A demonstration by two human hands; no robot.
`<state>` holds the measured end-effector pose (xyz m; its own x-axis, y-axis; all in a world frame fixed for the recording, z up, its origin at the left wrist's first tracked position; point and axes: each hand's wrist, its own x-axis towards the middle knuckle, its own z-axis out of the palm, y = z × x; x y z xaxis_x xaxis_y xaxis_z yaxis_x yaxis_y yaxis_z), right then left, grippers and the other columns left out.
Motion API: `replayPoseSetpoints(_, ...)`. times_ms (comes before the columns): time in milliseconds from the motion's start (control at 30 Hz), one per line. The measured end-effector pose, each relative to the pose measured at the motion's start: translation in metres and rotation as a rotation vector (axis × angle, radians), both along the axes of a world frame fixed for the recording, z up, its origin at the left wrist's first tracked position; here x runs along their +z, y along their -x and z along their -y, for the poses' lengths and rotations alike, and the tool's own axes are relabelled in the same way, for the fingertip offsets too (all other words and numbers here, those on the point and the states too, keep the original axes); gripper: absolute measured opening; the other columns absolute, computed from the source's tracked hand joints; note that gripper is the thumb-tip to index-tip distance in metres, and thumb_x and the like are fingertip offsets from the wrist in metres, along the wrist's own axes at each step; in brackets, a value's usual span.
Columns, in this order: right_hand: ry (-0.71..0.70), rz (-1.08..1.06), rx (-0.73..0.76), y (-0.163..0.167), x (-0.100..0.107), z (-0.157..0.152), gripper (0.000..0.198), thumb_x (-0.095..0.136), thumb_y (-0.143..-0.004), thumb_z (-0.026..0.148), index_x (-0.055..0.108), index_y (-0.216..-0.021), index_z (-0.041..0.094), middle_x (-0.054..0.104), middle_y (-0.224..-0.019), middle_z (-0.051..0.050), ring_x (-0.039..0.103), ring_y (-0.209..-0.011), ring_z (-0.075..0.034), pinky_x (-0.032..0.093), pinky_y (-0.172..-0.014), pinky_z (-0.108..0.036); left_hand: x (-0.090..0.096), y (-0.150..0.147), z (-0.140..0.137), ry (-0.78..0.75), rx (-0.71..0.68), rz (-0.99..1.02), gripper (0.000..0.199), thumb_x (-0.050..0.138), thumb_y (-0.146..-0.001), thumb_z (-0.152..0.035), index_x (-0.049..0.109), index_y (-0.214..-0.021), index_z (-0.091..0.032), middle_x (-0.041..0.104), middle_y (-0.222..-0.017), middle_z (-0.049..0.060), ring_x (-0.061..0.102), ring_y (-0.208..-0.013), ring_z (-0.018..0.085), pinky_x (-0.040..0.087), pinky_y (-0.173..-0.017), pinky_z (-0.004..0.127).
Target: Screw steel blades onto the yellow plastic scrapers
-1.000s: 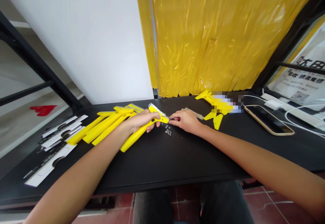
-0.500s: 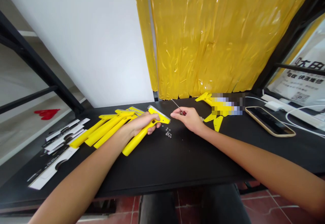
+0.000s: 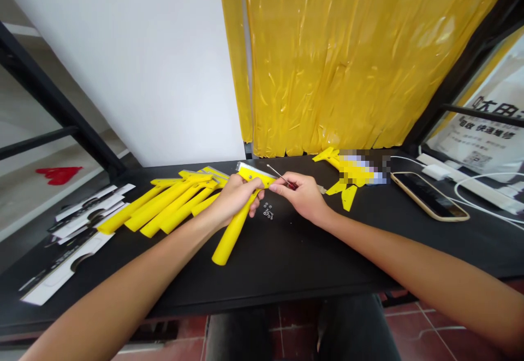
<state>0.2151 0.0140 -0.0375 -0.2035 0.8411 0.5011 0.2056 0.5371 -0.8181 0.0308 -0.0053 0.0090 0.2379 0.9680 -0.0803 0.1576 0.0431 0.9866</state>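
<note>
My left hand (image 3: 239, 194) is wrapped around the neck of a yellow scraper (image 3: 232, 236), whose handle slants down toward the table's front. The scraper's wide head, with a metal strip along its top edge, points away from me. My right hand (image 3: 302, 194) is closed on a thin screwdriver (image 3: 279, 174) with a dark red handle; its shaft sticks up and to the left. The right fingertips meet the right corner of the scraper head. Below the hands lie several small screws and nuts (image 3: 268, 211). Left of my left hand, several yellow scrapers (image 3: 166, 208) lie side by side.
White-and-black card sleeves (image 3: 67, 274) are piled on the black table (image 3: 319, 263) at left. Yellow head pieces (image 3: 347, 196) lie at the back right beside a blurred patch. Farther right are a phone (image 3: 429, 194), white cables and a power strip (image 3: 483, 189). A yellow plastic curtain (image 3: 327, 66) hangs behind.
My right hand has closed in on the scraper head and now touches its corner. The held scraper has turned slightly, its handle end swinging right. The view has shifted a little.
</note>
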Motion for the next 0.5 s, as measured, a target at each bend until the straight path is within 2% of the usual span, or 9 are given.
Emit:
replayPoseSetpoints(233, -0.098, 0.045, -0.033, -0.0028, -0.0016, -0.0012, 0.023, 0.074, -0.084, 0.043, 0.073, -0.078, 0.021, 0.066, -0.072, 0.0, 0.052, -0.064, -0.014, 0.039, -0.06, -0.028, -0.0043, 0.0004, 0.0029, -0.198, -0.03, -0.206, 0.023, 0.052, -0.081, -0.024, 0.058, -0.06, -0.016, 0.052, -0.039, -0.001, 0.05, -0.033, 0.012, 0.04, -0.04, 0.023)
replayPoseSetpoints(367, -0.079, 0.067, -0.025, -0.0034, -0.0022, -0.0027, 0.023, 0.075, -0.083, 0.043, 0.071, -0.08, 0.021, 0.066, -0.075, 0.0, 0.054, -0.066, -0.014, 0.041, -0.062, -0.028, -0.0072, 0.002, 0.0036, -0.239, -0.074, -0.207, 0.021, 0.052, -0.081, -0.022, 0.055, -0.061, -0.017, 0.053, -0.04, -0.001, 0.052, -0.034, 0.012, 0.041, -0.04, 0.022)
replayPoseSetpoints(500, -0.073, 0.096, 0.057, -0.0049, -0.0029, -0.0062, 0.024, 0.075, -0.084, 0.043, 0.067, -0.082, 0.021, 0.061, -0.077, 0.001, 0.053, -0.068, -0.013, 0.042, -0.063, -0.027, -0.0077, 0.0027, 0.0029, -0.252, -0.113, -0.181, 0.017, 0.052, -0.079, -0.02, 0.052, -0.062, -0.019, 0.053, -0.041, -0.003, 0.051, -0.034, 0.012, 0.04, -0.038, 0.022)
